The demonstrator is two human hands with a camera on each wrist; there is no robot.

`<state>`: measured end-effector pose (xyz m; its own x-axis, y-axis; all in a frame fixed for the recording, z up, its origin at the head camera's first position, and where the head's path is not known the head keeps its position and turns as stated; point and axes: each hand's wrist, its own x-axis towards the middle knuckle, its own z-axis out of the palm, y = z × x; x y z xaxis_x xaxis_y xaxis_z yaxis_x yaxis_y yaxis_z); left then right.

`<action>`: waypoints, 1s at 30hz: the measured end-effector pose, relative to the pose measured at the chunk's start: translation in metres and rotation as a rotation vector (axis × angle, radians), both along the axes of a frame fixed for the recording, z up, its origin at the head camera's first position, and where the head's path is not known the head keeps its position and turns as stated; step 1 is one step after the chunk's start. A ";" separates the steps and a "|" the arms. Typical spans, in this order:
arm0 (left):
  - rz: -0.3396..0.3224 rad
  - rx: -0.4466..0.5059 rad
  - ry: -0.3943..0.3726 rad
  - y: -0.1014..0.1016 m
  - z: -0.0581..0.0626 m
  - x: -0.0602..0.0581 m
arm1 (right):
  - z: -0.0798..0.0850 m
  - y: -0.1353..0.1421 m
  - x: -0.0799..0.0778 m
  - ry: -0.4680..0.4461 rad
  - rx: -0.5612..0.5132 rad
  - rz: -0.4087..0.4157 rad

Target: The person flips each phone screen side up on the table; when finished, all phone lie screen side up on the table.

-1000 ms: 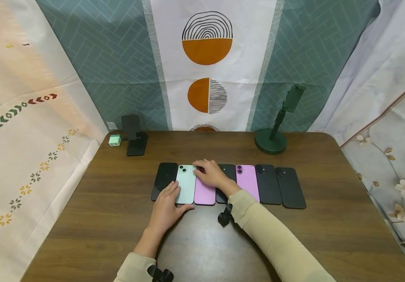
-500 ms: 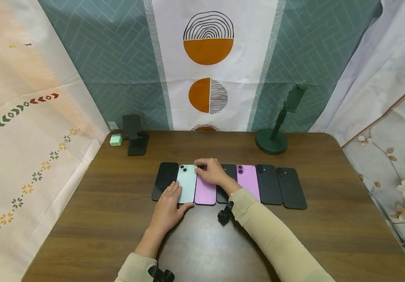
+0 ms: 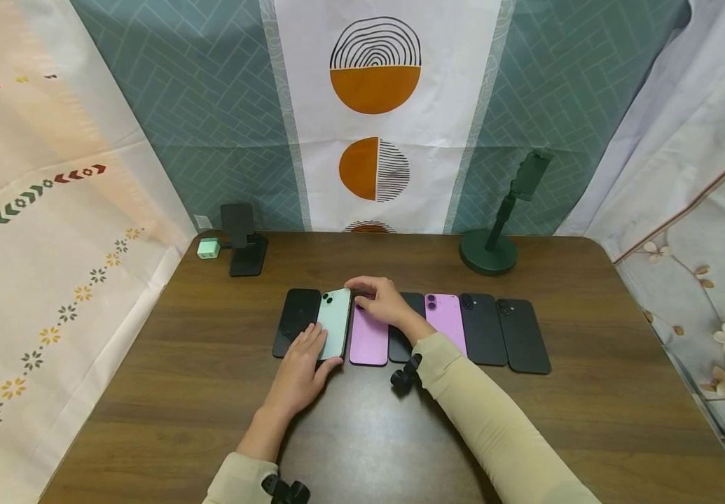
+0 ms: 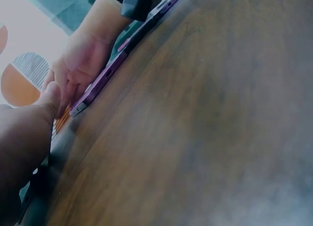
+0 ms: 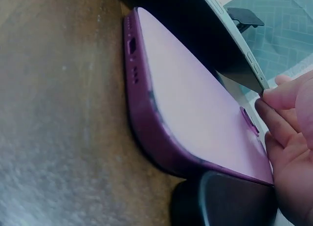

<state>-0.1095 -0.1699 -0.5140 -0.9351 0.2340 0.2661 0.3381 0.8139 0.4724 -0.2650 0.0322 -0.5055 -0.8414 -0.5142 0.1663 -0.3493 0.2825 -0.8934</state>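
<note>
The mint phone [image 3: 336,315] is sitting short of the back edge of the surface [image 3: 148,399], its right side raised because the right hand [image 3: 384,301] is pinching its upper corner; the left hand [image 3: 299,365], fingers extended, is resting by its lower end, probably steadying it.

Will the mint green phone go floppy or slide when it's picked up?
The mint green phone is probably stiff: its raised edge, held by the right hand, looks straight. Its smooth back might slip. Being flat, it probably won't roll.

Table [image 3: 620,413] passable right of phone row [image 3: 445,322]; green stand [image 3: 502,222] (round-based) obstructs behind, right sleeve [image 3: 494,409] in front.
</note>
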 end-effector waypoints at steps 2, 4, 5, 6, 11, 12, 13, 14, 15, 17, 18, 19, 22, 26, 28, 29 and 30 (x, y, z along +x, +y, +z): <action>-0.012 0.013 -0.004 -0.001 0.000 0.001 | 0.000 0.001 -0.001 -0.015 -0.025 0.009; -0.023 0.028 -0.004 -0.001 0.000 0.001 | 0.000 0.001 -0.001 -0.040 -0.058 0.015; -0.029 0.038 -0.003 -0.001 0.000 0.002 | 0.000 0.001 -0.001 -0.053 -0.074 0.017; -0.034 0.046 -0.002 -0.001 0.000 0.002 | 0.000 0.001 -0.001 -0.066 -0.091 0.020; -0.052 0.081 0.038 -0.001 -0.001 0.002 | -0.001 0.000 -0.003 -0.116 -0.158 0.035; -0.062 0.090 0.051 -0.001 -0.002 0.002 | -0.002 0.000 -0.004 -0.118 -0.165 0.040; -0.072 0.099 0.064 -0.001 -0.002 0.002 | -0.002 0.000 -0.004 -0.116 -0.170 0.044; -0.084 0.108 0.079 -0.001 -0.003 0.001 | -0.003 0.000 -0.004 -0.109 -0.172 0.051; -0.094 0.116 0.091 -0.001 -0.004 0.001 | -0.003 0.000 -0.005 -0.101 -0.173 0.060; -0.113 0.136 0.115 -0.001 -0.005 0.001 | -0.003 -0.001 -0.006 -0.078 -0.179 0.084; -0.118 0.142 0.125 -0.002 -0.005 0.000 | -0.002 -0.001 -0.007 -0.069 -0.179 0.097; -0.120 0.148 0.132 -0.002 -0.006 0.000 | -0.001 -0.002 -0.007 -0.060 -0.178 0.111; -0.121 0.166 0.143 -0.002 -0.006 -0.001 | 0.003 -0.004 -0.009 -0.043 -0.152 0.147; -0.110 0.182 0.146 -0.001 -0.005 -0.001 | 0.006 -0.006 -0.011 -0.022 -0.076 0.188; -0.102 0.188 0.148 0.000 -0.005 0.000 | 0.006 -0.007 -0.012 -0.019 -0.054 0.212; -0.099 0.194 0.150 0.000 -0.004 0.000 | 0.005 -0.008 -0.012 -0.023 -0.052 0.225; -0.097 0.200 0.152 0.000 -0.004 0.000 | 0.005 -0.008 -0.013 -0.031 -0.054 0.234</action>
